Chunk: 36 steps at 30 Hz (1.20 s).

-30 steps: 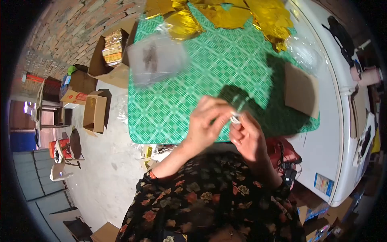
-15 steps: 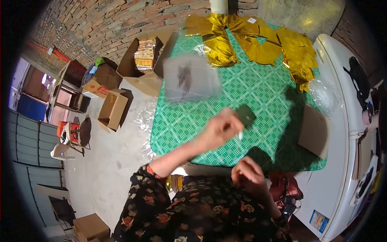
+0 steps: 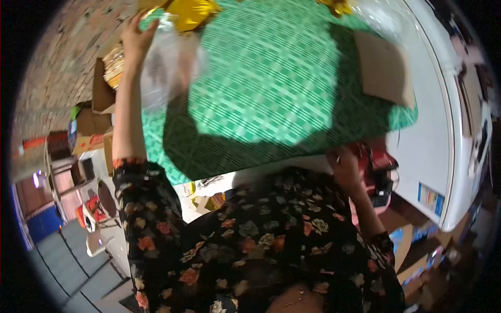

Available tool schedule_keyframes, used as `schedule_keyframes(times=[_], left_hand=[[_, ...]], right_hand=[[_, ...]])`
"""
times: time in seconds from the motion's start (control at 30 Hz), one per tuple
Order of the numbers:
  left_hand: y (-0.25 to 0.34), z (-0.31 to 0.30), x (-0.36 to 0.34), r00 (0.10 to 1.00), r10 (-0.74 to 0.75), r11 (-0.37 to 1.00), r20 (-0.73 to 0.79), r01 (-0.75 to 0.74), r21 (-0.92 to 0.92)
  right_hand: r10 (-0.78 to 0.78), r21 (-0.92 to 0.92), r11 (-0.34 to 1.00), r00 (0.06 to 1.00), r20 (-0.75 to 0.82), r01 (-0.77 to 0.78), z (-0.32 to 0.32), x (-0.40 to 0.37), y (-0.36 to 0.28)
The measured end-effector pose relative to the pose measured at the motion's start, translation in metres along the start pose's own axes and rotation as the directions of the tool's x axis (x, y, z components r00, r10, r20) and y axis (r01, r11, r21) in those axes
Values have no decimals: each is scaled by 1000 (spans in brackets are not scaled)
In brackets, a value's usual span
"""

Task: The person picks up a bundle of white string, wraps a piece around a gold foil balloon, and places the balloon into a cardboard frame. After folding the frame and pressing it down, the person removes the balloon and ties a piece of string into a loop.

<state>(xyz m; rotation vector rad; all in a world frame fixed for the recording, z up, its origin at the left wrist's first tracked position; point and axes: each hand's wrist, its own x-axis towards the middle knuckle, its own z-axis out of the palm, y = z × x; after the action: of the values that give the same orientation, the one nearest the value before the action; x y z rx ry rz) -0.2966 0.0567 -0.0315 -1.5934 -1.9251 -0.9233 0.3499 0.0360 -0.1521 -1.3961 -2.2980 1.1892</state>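
Note:
My left hand [image 3: 138, 37] reaches to the far left corner of the table. Its thumb and fingers are apart, right at some crinkled clear plastic [image 3: 166, 22], with green showing between them. Just below lies a translucent plastic sheet or bag [image 3: 159, 70], blurred, beside my forearm. Gold foil [image 3: 192, 13] is close by at the back edge. My right hand [image 3: 345, 166] is low at the table's front edge, by a red bag [image 3: 371, 175]. Its fingers are curled together, and I cannot tell what they hold.
A green checked cloth [image 3: 250, 78] covers the table. A cardboard piece [image 3: 385, 68] lies at its right, with clear plastic [image 3: 378, 18] behind. A white appliance [image 3: 430, 120] stands on the right. Cardboard boxes [image 3: 94, 121] are along the left.
My left hand has gone from above the table's middle to its far left corner. My right hand has shifted right and lower against the table edge. The view has tipped downward.

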Motion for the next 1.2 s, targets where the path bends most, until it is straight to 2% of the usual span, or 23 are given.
schedule_keyframes(times=[0.07,0.1,0.2,0.23,0.3,0.43,0.5,0.57,0.63,0.67,0.7,0.77,0.83,0.9,0.93,0.97,1.0,1.07,1.1,1.13,1.2], left_hand=[[53,-18,-22,963,-220,954,154,246,-174],[96,-33,-33,917,-328,912,226,369,-177],[118,-52,-71,908,-323,854,267,401,-331],[123,-59,-82,887,-351,810,300,448,-377],[134,-70,-104,839,-399,707,370,538,-459],[164,-91,-131,782,-474,649,405,621,-439],[177,-100,-137,779,-469,628,415,625,-463],[191,-104,-140,792,-464,629,397,610,-482],[213,-110,-135,791,-456,608,407,612,-507],[223,-113,-132,791,-451,597,414,612,-519],[230,-114,-131,795,-433,590,424,606,-534],[245,-114,-130,803,-396,572,445,595,-565],[264,-113,-125,779,-361,559,512,620,-550],[287,-106,-120,787,-287,531,546,605,-593],[300,-104,-117,775,-244,530,584,610,-589],[308,-100,-117,751,-183,525,634,620,-583],[315,-95,-118,724,-124,521,679,630,-576],[345,-83,-119,721,-2,552,693,579,-601],[358,-75,-128,703,61,551,709,569,-611],[370,-68,-139,680,122,550,723,560,-620],[395,-68,-149,472,258,583,843,620,-525]], right_hand=[[38,-57,997,971,-237,-53,2,5,54],[-10,-131,991,977,-214,-18,-7,9,55],[-182,-306,944,970,-160,126,-31,21,48],[-249,-341,922,954,-165,182,-29,23,50],[-291,-422,880,949,-119,217,-23,31,56],[-142,-561,809,985,100,174,3,39,75],[-185,-399,900,983,14,176,17,32,85],[-297,-507,810,952,76,293,17,37,97],[-217,-228,950,976,19,215,10,34,101],[-57,143,988,998,-18,59,3,25,96],[106,495,864,994,5,-95,-8,15,88],[160,690,720,984,-73,-66,-59,-10,14],[233,811,585,959,-163,-4,-92,-20,-3],[216,666,741,906,-364,91,-140,-28,-27],[200,570,809,844,-498,144,-154,-30,-33],[349,763,523,722,-598,379,-162,-31,-51],[44,679,573,810,-585,460,-181,-31,-54],[108,694,551,785,-610,464,-194,-36,-77],[143,755,481,810,-569,446,-200,-36,-78],[80,745,477,821,-565,466,-202,-36,-80],[-44,726,466,833,-551,505,-204,-38,-83]])
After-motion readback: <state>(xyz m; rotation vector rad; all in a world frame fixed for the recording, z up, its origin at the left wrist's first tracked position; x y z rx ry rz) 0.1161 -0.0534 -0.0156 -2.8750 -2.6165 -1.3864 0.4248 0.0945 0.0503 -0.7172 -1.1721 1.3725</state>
